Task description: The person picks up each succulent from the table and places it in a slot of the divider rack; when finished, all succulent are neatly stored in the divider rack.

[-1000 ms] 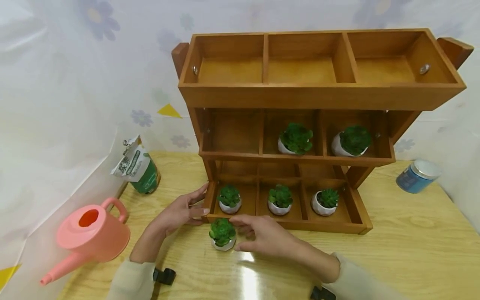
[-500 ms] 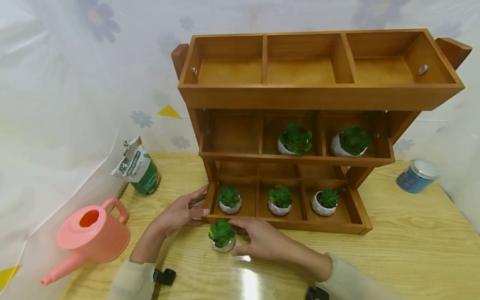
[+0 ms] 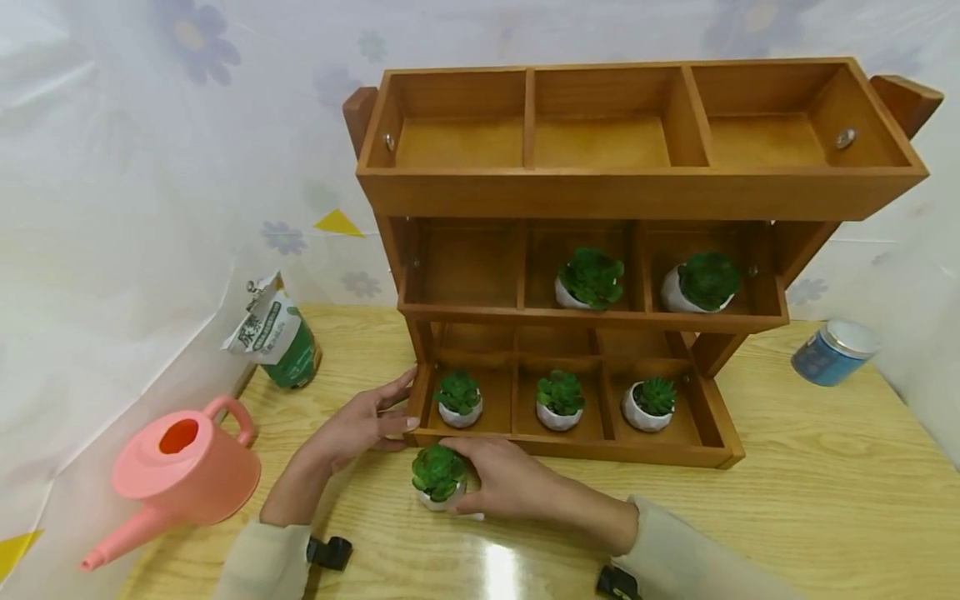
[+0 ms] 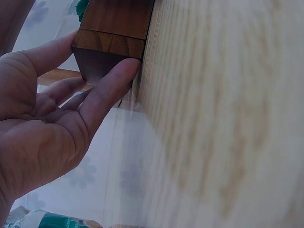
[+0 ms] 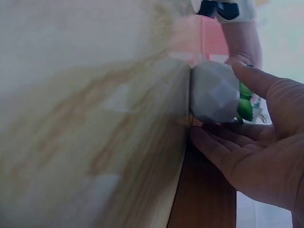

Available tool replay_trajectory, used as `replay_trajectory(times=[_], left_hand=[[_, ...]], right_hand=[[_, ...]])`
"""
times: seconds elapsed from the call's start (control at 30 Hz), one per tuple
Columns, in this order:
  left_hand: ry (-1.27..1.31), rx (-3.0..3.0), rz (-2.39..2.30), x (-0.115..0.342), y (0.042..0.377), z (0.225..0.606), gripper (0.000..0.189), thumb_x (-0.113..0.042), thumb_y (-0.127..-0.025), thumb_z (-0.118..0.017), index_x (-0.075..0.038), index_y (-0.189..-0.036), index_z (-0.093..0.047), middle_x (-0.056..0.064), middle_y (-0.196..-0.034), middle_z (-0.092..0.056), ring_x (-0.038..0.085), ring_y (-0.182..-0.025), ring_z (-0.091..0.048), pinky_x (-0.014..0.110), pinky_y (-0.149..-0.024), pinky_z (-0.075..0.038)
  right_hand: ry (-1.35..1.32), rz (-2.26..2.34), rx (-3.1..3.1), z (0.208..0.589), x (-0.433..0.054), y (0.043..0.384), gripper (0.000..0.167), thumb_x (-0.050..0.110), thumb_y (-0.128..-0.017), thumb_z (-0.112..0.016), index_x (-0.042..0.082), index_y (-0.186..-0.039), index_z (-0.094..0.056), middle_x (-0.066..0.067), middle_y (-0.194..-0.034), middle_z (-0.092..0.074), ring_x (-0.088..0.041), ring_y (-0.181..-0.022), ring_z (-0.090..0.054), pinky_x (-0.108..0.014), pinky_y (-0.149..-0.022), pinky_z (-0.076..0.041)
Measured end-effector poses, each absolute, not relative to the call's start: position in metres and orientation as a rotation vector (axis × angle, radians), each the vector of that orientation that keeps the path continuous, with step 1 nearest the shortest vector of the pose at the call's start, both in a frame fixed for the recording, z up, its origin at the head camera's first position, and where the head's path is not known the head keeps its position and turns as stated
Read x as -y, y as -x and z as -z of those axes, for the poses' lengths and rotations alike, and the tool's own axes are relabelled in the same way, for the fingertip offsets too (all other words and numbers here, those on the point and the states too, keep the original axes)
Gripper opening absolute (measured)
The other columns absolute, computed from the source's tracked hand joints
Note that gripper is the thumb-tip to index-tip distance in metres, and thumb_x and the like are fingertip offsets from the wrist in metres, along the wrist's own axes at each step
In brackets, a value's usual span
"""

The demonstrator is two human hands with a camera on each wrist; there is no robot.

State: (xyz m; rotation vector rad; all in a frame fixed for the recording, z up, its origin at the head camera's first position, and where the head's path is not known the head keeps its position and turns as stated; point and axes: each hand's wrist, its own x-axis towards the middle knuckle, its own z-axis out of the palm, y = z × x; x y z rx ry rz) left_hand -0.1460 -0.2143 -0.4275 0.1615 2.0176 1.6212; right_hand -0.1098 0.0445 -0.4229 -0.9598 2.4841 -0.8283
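A three-tier wooden plant shelf (image 3: pixel 637 196) stands on the table. My left hand (image 3: pixel 360 429) grips its lower left front corner; in the left wrist view, fingertips of the left hand (image 4: pixel 52 109) press that wooden corner (image 4: pixel 109 42) from two sides. Just in front of the shelf, a potted succulent (image 3: pixel 438 475) stands on the table. My right hand (image 3: pixel 510 479) holds it from the right. In the right wrist view the thumb of the right hand (image 5: pixel 270 137) touches one side of its faceted white pot (image 5: pixel 214 92) and the fingers lie along the other.
The bottom tier holds succulents at left (image 3: pixel 459 398), middle (image 3: pixel 560 400) and right (image 3: pixel 650 404). Two more succulents (image 3: pixel 591 279) sit on the middle tier. Left stand a pink watering can (image 3: pixel 187 467) and a clipped green-and-white pouch (image 3: pixel 277 333); right, a blue jar (image 3: pixel 834 354).
My right hand has moved left and closed in on the potted succulent, which has shifted slightly left and toward me. My left hand has stayed at the shelf corner.
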Motion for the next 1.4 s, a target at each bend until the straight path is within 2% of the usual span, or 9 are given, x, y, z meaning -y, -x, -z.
replay_trajectory(times=[0.3,0.67,0.8,1.03,1.2,1.4], left_hand=[[-0.174,-2.013,-1.627,0.216,0.145,0.427,0.081,-0.020,-0.101,-0.065,-0.030,-0.164,-0.014,0.020,-0.169,-0.015,0.046,-0.146,-0.036,0.053,-0.100,-0.054],[-0.180,-2.006,-1.630,0.214,0.146,0.426,0.081,-0.018,-0.102,-0.063,-0.028,-0.165,-0.013,0.020,-0.169,-0.017,0.046,-0.146,-0.037,0.054,-0.100,-0.054],[-0.172,-2.009,-1.626,0.214,0.146,0.426,0.081,-0.018,-0.102,-0.063,-0.028,-0.165,-0.013,0.019,-0.169,-0.017,0.045,-0.147,-0.036,0.054,-0.100,-0.054],[-0.166,-2.005,-1.631,0.215,0.146,0.427,0.080,-0.016,-0.102,-0.062,-0.027,-0.165,-0.013,0.021,-0.169,-0.014,0.046,-0.144,-0.041,0.053,-0.099,-0.054],[-0.168,-2.004,-1.631,0.214,0.146,0.427,0.080,-0.016,-0.102,-0.062,-0.027,-0.165,-0.013,0.021,-0.169,-0.015,0.046,-0.143,-0.042,0.053,-0.098,-0.055],[-0.143,-2.007,-1.635,0.213,0.147,0.428,0.080,-0.014,-0.102,-0.061,-0.028,-0.165,-0.014,0.020,-0.169,-0.017,0.045,-0.144,-0.041,0.053,-0.098,-0.055]], right_hand=[[1.005,0.872,-2.513,0.428,-0.040,0.112,0.059,0.038,-0.080,-0.086,0.026,-0.133,-0.062,0.015,-0.123,-0.068,-0.004,-0.113,-0.063,-0.036,-0.102,-0.052],[0.986,1.001,-2.431,0.422,-0.047,0.111,0.060,0.038,-0.078,-0.088,0.024,-0.132,-0.065,0.013,-0.117,-0.071,0.002,-0.102,-0.066,-0.024,-0.090,-0.056],[0.927,1.093,-2.371,0.412,-0.053,0.112,0.062,0.040,-0.080,-0.086,0.024,-0.136,-0.063,0.011,-0.121,-0.072,-0.002,-0.103,-0.070,-0.026,-0.090,-0.057],[0.861,1.118,-2.393,0.391,-0.061,0.116,0.078,0.048,-0.082,-0.083,0.018,-0.147,-0.054,0.007,-0.127,-0.071,-0.006,-0.109,-0.070,-0.028,-0.094,-0.057],[0.851,1.120,-2.443,0.378,-0.066,0.119,0.078,0.047,-0.080,-0.084,0.015,-0.145,-0.056,0.003,-0.127,-0.072,-0.011,-0.107,-0.071,-0.035,-0.093,-0.058],[0.860,1.102,-2.505,0.364,-0.069,0.123,0.080,0.047,-0.080,-0.085,0.011,-0.145,-0.056,0.002,-0.124,-0.073,-0.012,-0.108,-0.071,-0.039,-0.095,-0.058]])
